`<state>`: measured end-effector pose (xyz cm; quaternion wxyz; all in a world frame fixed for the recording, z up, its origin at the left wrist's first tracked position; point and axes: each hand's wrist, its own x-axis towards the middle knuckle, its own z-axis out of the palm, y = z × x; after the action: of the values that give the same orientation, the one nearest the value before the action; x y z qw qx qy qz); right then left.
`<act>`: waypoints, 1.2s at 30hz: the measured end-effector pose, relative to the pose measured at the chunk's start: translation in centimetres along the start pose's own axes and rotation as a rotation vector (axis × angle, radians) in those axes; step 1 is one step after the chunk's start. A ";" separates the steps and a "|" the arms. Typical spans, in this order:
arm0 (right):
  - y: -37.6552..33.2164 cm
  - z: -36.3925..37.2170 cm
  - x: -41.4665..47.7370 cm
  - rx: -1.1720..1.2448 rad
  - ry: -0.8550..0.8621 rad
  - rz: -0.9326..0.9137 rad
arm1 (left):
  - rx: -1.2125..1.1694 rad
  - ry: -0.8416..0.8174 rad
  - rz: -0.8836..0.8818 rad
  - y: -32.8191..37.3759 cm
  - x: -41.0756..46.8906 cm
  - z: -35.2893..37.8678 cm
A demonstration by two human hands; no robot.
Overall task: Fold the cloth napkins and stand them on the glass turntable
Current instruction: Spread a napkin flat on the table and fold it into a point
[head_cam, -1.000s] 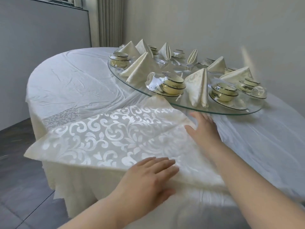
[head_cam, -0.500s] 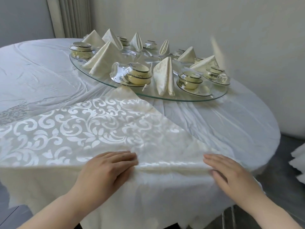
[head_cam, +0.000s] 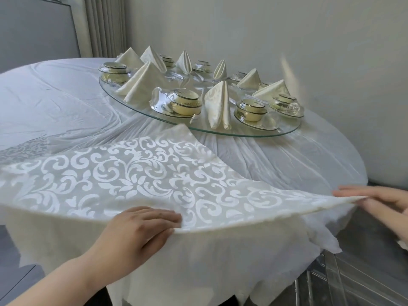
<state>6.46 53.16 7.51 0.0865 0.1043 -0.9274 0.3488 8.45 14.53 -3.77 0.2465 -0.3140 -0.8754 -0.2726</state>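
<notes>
A cream napkin (head_cam: 136,173) with a white scroll pattern lies folded into a triangle on the table's near edge, its apex pointing at the glass turntable (head_cam: 254,132). My left hand (head_cam: 141,228) lies flat on the folded near edge, fingers straight. My right hand (head_cam: 379,204) pinches the napkin's right corner at the table's rim and holds it slightly lifted. Several folded napkins stand on the turntable, the nearest (head_cam: 218,104) at its front.
Shrink-wrapped bowl sets (head_cam: 185,102) sit between the standing napkins on the turntable. The round table wears a white cloth (head_cam: 55,102) under clear plastic. A wall is close behind, a curtain (head_cam: 106,25) at back left, and grey floor (head_cam: 364,272) lies off the table's right edge.
My right hand slid from the middle of the napkin out to its right corner and took hold of it. My left hand stayed on the near edge. The view swung right.
</notes>
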 end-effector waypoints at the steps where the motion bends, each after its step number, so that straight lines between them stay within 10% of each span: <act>1: 0.1 -0.8 0.0 -0.040 -0.040 -0.004 | -0.026 -0.017 0.000 0.2 -0.1 0.0; 9: -6.9 2.4 7.7 0.144 0.159 -0.081 | -0.213 -0.017 -0.208 0.4 0.9 -2.0; 16: -11.5 15.0 18.7 -0.031 -0.026 -0.001 | -0.176 0.001 -0.521 -2.0 2.0 -2.3; 36: -12.9 25.8 23.9 -0.555 0.058 0.093 | 0.134 -0.081 -0.307 -3.8 1.5 -0.1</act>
<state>-15.58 23.35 2.00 0.1223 0.0240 -0.9883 0.0882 4.89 12.60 -3.98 0.1871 -0.1702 -0.9385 -0.2351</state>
